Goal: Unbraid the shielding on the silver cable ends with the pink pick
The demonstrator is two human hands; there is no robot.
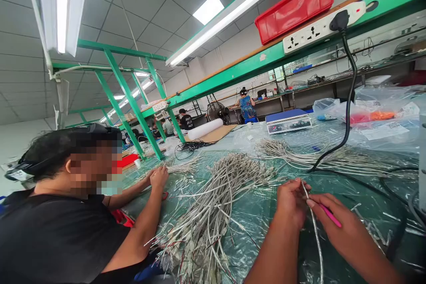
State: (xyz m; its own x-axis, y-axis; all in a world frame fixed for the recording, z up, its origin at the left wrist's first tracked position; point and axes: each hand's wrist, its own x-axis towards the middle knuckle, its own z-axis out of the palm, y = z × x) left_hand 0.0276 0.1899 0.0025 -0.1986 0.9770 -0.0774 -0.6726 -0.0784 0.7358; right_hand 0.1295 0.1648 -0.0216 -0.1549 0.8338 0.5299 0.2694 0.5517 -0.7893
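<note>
My left hand (293, 202) is closed around the upper end of a thin white cable (315, 230), which hangs down between my forearms. Close against it, my right hand (337, 217) pinches at the same cable with thumb and forefinger. A slim pink tool (330, 215) lies in the right hand's grip; its working end is hidden by the fingers, so its kind does not show. To the left of my hands lies a large bundle of grey-white cables (221, 195) with connector ends at the back and loose wire ends toward the front.
A co-worker (66, 230) sits at left, hands over more cables. Another cable bundle (286, 153) lies behind my hands, near a blue-topped scale (288, 120) and plastic bags (382, 111). A black power cord (349, 97) drops from the power strip (309, 33) beside a red bin (296, 4).
</note>
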